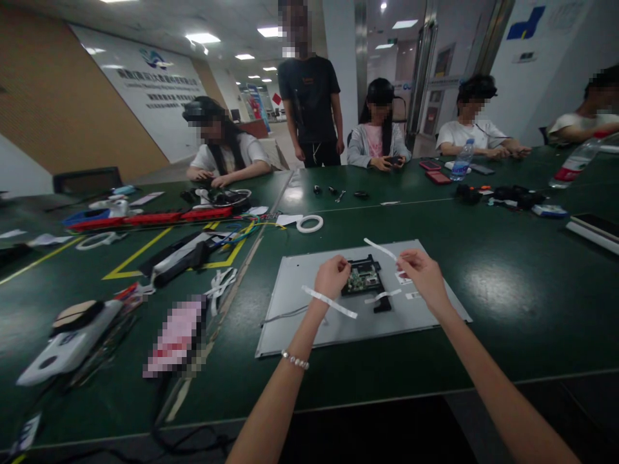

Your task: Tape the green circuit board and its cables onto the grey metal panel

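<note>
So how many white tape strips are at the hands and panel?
3: a strip in the right hand, another across the left wrist, a third across the black bracket. More may be hidden.

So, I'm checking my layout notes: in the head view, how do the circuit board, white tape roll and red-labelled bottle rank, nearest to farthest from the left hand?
1. Circuit board: just right of the left hand, on the pale panel.
2. White tape roll: beyond the panel, slightly left.
3. Red-labelled bottle: far right, across the table.
</note>
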`<state>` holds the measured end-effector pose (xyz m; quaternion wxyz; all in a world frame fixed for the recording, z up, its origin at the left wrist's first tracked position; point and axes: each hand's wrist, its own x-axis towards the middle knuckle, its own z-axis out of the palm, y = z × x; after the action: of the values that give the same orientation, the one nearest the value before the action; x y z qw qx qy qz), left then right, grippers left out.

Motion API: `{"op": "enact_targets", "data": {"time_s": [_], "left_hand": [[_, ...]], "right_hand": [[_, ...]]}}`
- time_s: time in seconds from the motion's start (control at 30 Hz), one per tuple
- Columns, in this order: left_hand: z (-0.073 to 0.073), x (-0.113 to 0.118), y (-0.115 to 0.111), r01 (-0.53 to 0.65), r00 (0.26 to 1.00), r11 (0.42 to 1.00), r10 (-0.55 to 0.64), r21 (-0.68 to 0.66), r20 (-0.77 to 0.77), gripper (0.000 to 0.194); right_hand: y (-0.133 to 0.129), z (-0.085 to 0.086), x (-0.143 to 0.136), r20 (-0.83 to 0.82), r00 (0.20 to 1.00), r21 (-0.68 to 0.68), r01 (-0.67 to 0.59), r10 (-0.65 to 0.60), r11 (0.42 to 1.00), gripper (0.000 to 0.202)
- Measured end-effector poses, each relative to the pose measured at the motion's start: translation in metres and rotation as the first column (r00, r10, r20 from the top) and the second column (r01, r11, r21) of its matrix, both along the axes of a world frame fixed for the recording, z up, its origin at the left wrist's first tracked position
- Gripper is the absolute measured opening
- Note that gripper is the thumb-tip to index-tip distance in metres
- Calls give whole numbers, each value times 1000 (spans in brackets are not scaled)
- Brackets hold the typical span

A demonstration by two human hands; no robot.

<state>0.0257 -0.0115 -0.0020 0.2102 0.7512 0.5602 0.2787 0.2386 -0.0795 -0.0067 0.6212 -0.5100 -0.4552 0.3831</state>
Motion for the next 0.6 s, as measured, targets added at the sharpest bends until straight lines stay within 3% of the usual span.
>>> {"op": "enact_targets", "data": {"time_s": [0.1, 0.2, 0.3, 0.4, 0.5, 0.6], "left_hand": [[-6, 10, 12, 34, 993, 998, -39, 53, 107, 16], [-12, 23, 18, 84, 973, 989, -108, 120, 202, 21], [-12, 31, 18, 12, 957, 995, -41, 102, 288, 19], [-4, 35, 12, -73, 911, 987, 123, -141, 394, 28], [9, 39, 2, 60, 887, 882, 168, -467, 431, 57], [18, 41, -12, 215, 881, 820, 72, -531, 467, 63]], "right_hand": [[27, -10, 2, 116, 993, -49, -27, 33, 998, 30], [42, -18, -6, 126, 990, -68, -61, 69, 996, 31], [43, -23, -14, 107, 992, -67, -56, 63, 996, 33], [36, -22, -19, 75, 996, -19, -41, 42, 999, 34], [27, -16, -26, 44, 999, 53, 0, -2, 999, 33], [17, -9, -33, -2, 1000, 86, 30, -30, 996, 32]]}}
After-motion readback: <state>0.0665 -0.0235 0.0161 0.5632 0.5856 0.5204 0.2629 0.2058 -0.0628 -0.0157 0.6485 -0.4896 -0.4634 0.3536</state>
